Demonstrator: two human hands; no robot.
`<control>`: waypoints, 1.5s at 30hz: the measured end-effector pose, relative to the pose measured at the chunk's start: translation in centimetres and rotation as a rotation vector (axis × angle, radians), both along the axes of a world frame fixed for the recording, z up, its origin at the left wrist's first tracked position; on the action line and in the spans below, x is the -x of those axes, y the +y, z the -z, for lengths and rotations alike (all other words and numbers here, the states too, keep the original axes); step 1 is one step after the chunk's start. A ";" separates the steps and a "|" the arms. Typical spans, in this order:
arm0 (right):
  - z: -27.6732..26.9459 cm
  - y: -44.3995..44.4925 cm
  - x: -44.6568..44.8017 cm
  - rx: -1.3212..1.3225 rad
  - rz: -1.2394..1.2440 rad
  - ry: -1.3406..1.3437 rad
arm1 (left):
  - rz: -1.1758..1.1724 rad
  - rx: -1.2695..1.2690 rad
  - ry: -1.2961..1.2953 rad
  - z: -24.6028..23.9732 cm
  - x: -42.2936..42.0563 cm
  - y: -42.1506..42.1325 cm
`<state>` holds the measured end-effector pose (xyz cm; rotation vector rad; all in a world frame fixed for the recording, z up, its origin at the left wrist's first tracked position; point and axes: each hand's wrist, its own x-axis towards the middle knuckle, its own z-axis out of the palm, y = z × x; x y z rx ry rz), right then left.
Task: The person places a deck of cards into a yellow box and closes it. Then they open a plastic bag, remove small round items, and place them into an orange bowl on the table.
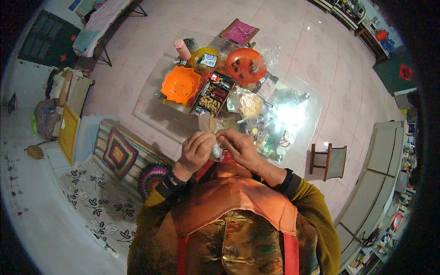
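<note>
Both hands meet in front of my chest, over the near edge of the glass table (158, 120). My left hand (198, 151) is closed round a clear plastic bag (217, 152) whose whitish part hangs between the hands. Pale thin sticks or strips (207, 123) stand up from the bag's far side; what they are is unclear. My right hand (239, 146) pinches the bag's edge with thumb and fingertips. Just beyond lies a dark compartment tray (195, 109) holding peanuts (209, 102) and small wrapped items. An orange scalloped bowl (180, 84) is left of it.
Farther back stand an orange-red plate (244, 56) with dark pieces, a yellow dish (196, 55) and a pink bottle (182, 49). A bag of pale food (250, 103) lies right of the tray. Small stools (335, 162) stand behind and right; a cushioned sofa (99, 196) is at left.
</note>
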<state>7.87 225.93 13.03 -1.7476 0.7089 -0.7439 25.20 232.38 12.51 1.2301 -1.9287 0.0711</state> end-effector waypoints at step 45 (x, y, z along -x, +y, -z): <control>14.7 -9.4 -0.9 -0.952 -0.084 -0.444 | -0.212 -1.227 1.438 14.9 -4.9 -4.8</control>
